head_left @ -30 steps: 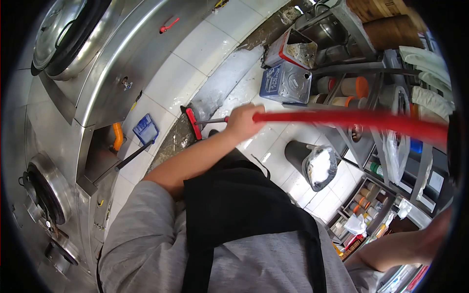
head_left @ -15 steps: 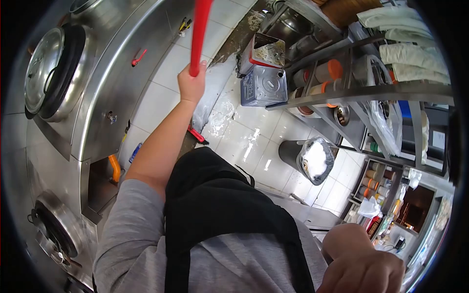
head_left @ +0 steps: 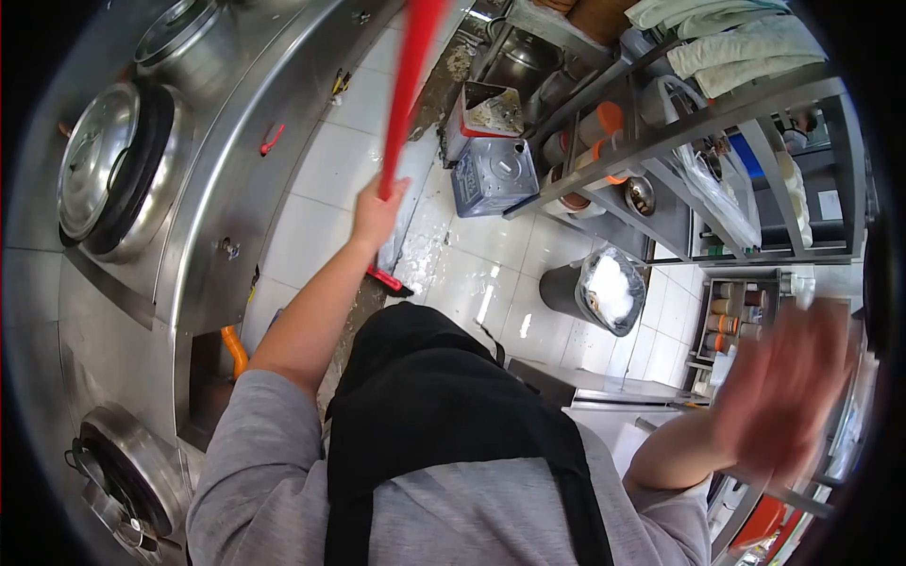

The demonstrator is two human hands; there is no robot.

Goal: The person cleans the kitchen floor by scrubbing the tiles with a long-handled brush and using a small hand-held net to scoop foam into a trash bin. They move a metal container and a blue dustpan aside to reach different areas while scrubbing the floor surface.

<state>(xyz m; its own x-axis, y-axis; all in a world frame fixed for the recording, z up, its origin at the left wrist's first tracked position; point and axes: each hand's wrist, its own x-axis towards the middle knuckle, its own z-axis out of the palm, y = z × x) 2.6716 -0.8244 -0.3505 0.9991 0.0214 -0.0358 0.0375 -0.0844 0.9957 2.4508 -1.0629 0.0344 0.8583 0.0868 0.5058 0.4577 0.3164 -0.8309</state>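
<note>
My left hand (head_left: 379,209) is closed around the long red handle of a broom (head_left: 408,94), which runs from near the camera down past my wrist. Its red head with a dark edge (head_left: 387,279) rests low by the wet tiled floor (head_left: 481,274), partly hidden behind my forearm. Out to the right, my right hand (head_left: 783,396) is raised and smeared by motion, its fingers seemingly stretched out with nothing in them. Nearest to it in view is a rack of orange-lidded jars (head_left: 722,323) further back.
A grey bin (head_left: 563,294) with a plastic liner and white contents stands on the tiles. Square metal tins (head_left: 495,174) sit beside a steel shelf rack (head_left: 679,132) on the right. A steel cooking counter (head_left: 212,170) with lidded pots (head_left: 99,156) runs along the left.
My right hand has swung up and outward from a fist low at the right, its fingers unfolding. My left hand and the handle have shifted slightly down in view.
</note>
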